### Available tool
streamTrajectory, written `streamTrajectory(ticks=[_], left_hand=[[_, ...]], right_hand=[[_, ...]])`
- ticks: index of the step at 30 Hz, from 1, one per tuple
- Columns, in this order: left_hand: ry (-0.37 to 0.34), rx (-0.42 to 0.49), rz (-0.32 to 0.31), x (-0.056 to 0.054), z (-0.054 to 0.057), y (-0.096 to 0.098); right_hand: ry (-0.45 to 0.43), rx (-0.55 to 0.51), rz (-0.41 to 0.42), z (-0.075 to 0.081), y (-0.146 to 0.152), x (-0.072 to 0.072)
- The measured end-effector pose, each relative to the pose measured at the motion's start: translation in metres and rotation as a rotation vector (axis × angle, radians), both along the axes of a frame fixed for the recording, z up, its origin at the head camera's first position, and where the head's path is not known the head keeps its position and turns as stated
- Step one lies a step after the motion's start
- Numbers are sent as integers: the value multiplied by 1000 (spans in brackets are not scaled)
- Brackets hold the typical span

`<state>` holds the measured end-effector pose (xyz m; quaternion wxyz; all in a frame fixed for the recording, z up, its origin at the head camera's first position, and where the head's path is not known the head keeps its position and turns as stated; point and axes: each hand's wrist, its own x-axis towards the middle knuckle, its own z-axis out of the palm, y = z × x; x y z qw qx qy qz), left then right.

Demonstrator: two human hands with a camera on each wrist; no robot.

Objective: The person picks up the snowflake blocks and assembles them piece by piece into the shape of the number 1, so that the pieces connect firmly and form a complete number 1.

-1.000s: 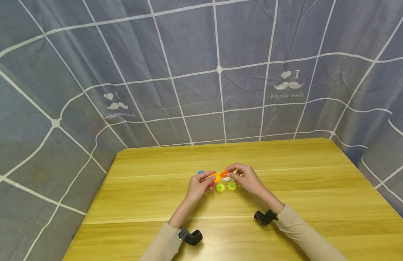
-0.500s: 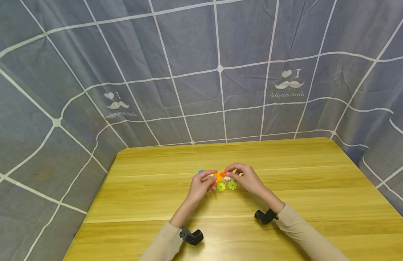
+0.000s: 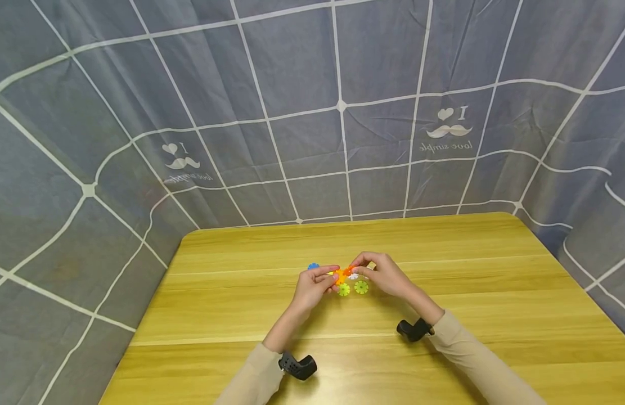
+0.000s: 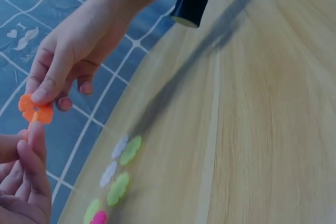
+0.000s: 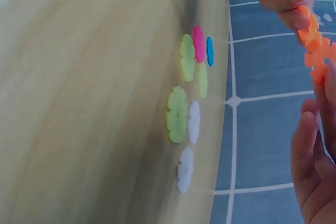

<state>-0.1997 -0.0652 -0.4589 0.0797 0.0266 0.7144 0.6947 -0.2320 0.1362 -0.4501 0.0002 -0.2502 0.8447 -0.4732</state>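
Observation:
Thumb and fingers of my left hand (image 3: pixel 309 288) pinch a light orange flower-shaped snowflake disc (image 5: pixel 311 29). Opposite it, my right hand (image 3: pixel 386 275) pinches a deeper orange snowflake disc (image 4: pixel 32 109). The two discs meet at their rims, crossing at an angle, and are held above the table in both wrist views. Seen from the left wrist, the left disc stands nearly edge-on. Fingertips cover part of each disc.
On the wooden table (image 3: pixel 363 360) below the hands lie green discs (image 3: pixel 361 287), white discs (image 5: pixel 185 170), a pink disc (image 5: pixel 198 44) and a blue disc (image 3: pixel 314 265). A grey gridded curtain (image 3: pixel 302 140) surrounds the table's back and sides.
The left disc has turned from showing its face to a more tilted stance, and the two orange discs have come closer together. Both hands have shifted only slightly.

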Motion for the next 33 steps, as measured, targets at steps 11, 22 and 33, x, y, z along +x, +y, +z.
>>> streamTrajectory(ticks=[11,22,33], left_hand=[[10,39,62,7,10,10],[-24,82,38,14,7,14],[-28,84,33,16,4,15]], right_hand=[[64,7,16,9,5,7],[122,79,1,8,8,16],[138,53,-49,1,6,26]])
